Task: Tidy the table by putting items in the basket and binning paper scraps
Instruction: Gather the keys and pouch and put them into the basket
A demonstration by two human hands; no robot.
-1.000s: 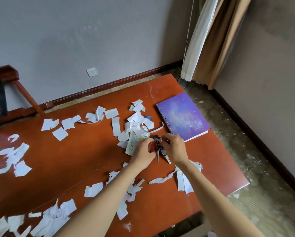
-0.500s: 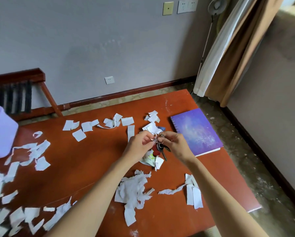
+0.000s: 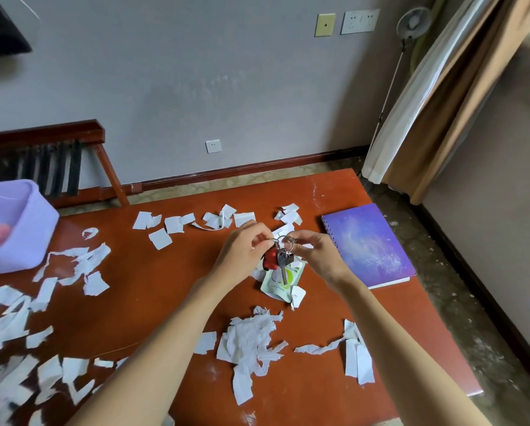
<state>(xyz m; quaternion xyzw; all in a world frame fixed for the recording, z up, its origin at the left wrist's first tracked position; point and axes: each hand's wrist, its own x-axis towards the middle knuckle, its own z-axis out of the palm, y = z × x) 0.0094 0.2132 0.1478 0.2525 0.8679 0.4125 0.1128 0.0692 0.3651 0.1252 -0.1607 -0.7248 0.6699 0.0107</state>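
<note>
Left hand [image 3: 245, 250] and right hand [image 3: 316, 256] are pinching the keys [image 3: 277, 259] by their rings, just above the green packet [image 3: 280, 285] on the bench [image 3: 153, 287], and with such a tiny hold the keys could be dropping into the paper scraps [image 3: 251, 336]

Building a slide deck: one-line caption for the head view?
Left hand and right hand pinch a bunch of keys above paper scraps on the table; purple notebook right, basket left.
</note>
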